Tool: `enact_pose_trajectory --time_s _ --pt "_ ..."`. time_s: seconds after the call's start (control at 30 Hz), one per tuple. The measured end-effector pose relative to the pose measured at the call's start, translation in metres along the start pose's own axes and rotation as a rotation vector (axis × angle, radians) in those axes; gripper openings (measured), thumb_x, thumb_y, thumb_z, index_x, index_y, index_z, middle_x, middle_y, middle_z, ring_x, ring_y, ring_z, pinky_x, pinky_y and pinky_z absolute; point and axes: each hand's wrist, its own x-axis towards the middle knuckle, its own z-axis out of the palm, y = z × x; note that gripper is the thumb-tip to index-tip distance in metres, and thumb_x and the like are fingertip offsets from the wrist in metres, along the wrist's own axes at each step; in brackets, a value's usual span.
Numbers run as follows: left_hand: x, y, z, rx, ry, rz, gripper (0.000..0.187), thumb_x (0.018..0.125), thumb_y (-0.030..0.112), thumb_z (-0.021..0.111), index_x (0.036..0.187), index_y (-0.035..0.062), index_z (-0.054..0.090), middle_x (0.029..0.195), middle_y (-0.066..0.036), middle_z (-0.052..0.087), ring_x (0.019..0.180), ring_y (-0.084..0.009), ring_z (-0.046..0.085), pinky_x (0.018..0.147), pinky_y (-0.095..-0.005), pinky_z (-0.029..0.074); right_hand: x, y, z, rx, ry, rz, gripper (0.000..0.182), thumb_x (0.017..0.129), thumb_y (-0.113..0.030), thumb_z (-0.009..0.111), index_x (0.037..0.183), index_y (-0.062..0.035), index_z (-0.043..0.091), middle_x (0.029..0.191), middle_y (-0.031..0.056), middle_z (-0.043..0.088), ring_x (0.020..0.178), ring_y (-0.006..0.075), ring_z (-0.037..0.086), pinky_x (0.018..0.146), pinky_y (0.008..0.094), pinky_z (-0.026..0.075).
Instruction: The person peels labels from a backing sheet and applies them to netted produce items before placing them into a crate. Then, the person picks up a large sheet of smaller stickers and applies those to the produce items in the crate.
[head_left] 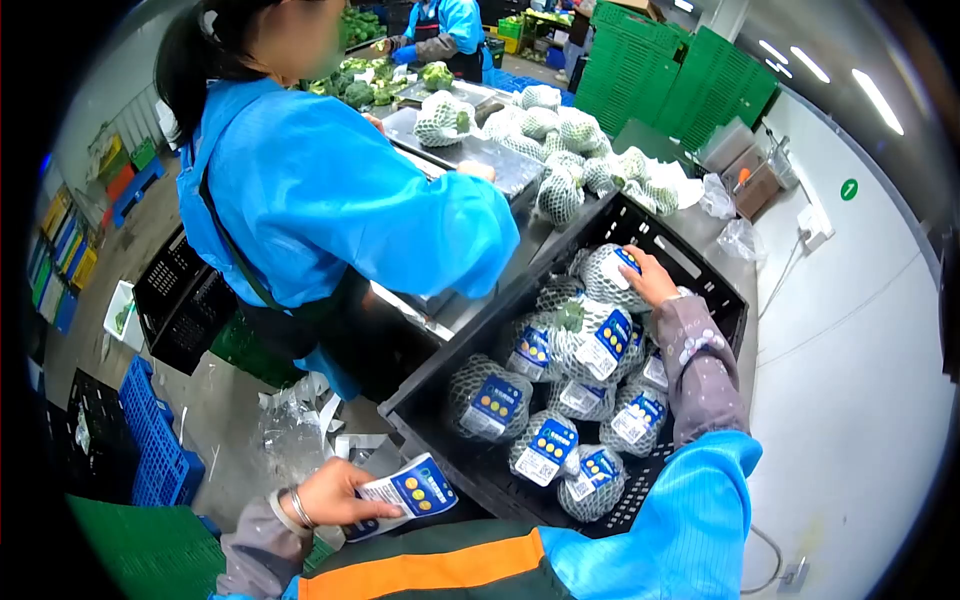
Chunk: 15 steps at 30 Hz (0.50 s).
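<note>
My left hand (340,495) is closed around a small stack of blue-and-white printed labels (422,487), just outside the near left side of a black plastic crate (430,385). Inside the crate lie several vegetable heads in white foam netting, most with a label showing. At the crate's far end, my right hand (652,277) grips the right side of a netted vegetable head (606,275). Its fingers rest on a blue-and-white label (627,262) there. Below it sits a labelled netted head (592,345) with some green showing.
A co-worker in a blue sleeve (370,200) stands close on the left at a metal worktable. More netted heads (560,140) are piled beyond the crate. A white wall (840,380) borders the right. Green crates (670,85) are stacked behind; a blue pallet (155,435) leans at left.
</note>
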Motion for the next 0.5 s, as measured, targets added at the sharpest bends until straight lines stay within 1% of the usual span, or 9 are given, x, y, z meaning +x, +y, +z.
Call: enact_pose_trajectory --time_s 0.03,0.07,0.1,0.17,0.27,0.3,0.33,0.4,0.5 --pt "-0.001 0.008 -0.008 0.025 -0.045 -0.071 0.029 0.071 0.022 0.077 0.089 0.0007 0.069 0.075 -0.009 0.068 0.063 -0.0078 0.063 0.059 -0.0213 0.049 -0.006 -0.005 0.002 0.114 0.002 0.102 0.057 0.075 -0.039 0.065 0.123 -0.0131 0.047 0.106 0.0195 0.056 0.1 0.0373 0.054 0.086 0.0432 0.043" --pt "-0.002 0.012 -0.01 -0.088 0.021 0.028 0.029 0.072 0.021 0.077 0.091 0.0004 0.069 0.076 -0.008 0.068 0.064 -0.0085 0.063 0.06 -0.0223 0.05 -0.01 -0.005 0.002 -0.071 0.123 0.074 0.056 0.077 -0.036 0.065 0.123 -0.0103 0.046 0.104 0.0187 0.057 0.099 0.0364 0.054 0.086 0.0421 0.043" --pt "-0.003 0.026 -0.012 -0.144 0.096 0.043 0.027 0.073 0.016 0.075 0.092 -0.0014 0.068 0.079 -0.008 0.068 0.068 -0.01 0.063 0.062 -0.023 0.05 -0.026 -0.036 -0.013 -0.238 0.362 -0.122 0.049 0.079 -0.028 0.064 0.12 -0.0067 0.048 0.101 0.0178 0.058 0.097 0.0359 0.054 0.085 0.0408 0.044" --pt "0.003 0.049 -0.009 -0.166 0.193 0.262 0.026 0.072 0.009 0.074 0.093 -0.0027 0.065 0.084 -0.01 0.067 0.073 -0.0128 0.063 0.066 -0.0247 0.05 -0.05 -0.105 -0.039 0.144 0.39 -0.239 0.042 0.081 -0.021 0.063 0.117 -0.0052 0.05 0.102 0.0136 0.059 0.092 0.0297 0.057 0.079 0.036 0.046" --pt "0.021 0.048 0.009 -0.009 0.266 0.641 0.026 0.069 0.0 0.071 0.094 -0.0035 0.064 0.087 -0.014 0.063 0.076 -0.0193 0.063 0.067 -0.027 0.048 -0.118 -0.209 -0.057 1.13 -0.316 -0.159 0.036 0.085 -0.019 0.059 0.118 -0.0048 0.05 0.105 0.0059 0.059 0.084 0.0121 0.057 0.073 0.0282 0.048" --pt "0.024 0.049 0.018 -0.062 0.253 0.649 0.026 0.07 -0.002 0.07 0.095 -0.0035 0.064 0.085 -0.013 0.064 0.077 -0.0194 0.063 0.067 -0.027 0.048 -0.143 -0.23 -0.049 1.211 -0.597 -0.182 0.037 0.086 -0.019 0.059 0.119 -0.0049 0.05 0.104 0.0068 0.059 0.086 0.0106 0.056 0.072 0.0267 0.049" --pt "0.025 0.051 0.024 -0.074 0.241 0.625 0.026 0.07 -0.003 0.07 0.096 -0.0034 0.064 0.085 -0.013 0.064 0.077 -0.0194 0.063 0.067 -0.0268 0.049 -0.166 -0.251 -0.043 1.024 -0.6 -0.332 0.036 0.086 -0.021 0.06 0.118 -0.0056 0.052 0.098 0.0056 0.061 0.083 0.01 0.058 0.067 0.0237 0.048" --pt "0.025 0.055 0.031 -0.104 0.213 0.598 0.022 0.07 -0.002 0.071 0.092 -0.0037 0.065 0.083 -0.012 0.065 0.075 -0.0157 0.063 0.067 -0.0247 0.049 -0.2 -0.272 -0.035 1.127 -0.937 -0.137 0.03 0.088 -0.022 0.059 0.111 -0.0039 0.057 0.086 0.002 0.063 0.07 0.0089 0.061 0.058 0.0214 0.048" --pt "0.022 0.049 0.038 -0.295 0.155 0.425 0.018 0.07 0.002 0.074 0.084 -0.0036 0.065 0.077 -0.01 0.065 0.069 -0.011 0.062 0.062 -0.0225 0.049 -0.218 -0.275 -0.023 1.28 -0.874 -0.067 0.024 0.087 -0.014 0.059 0.106 -0.0007 0.061 0.082 0.0036 0.065 0.068 0.0082 0.062 0.055 0.0203 0.048"
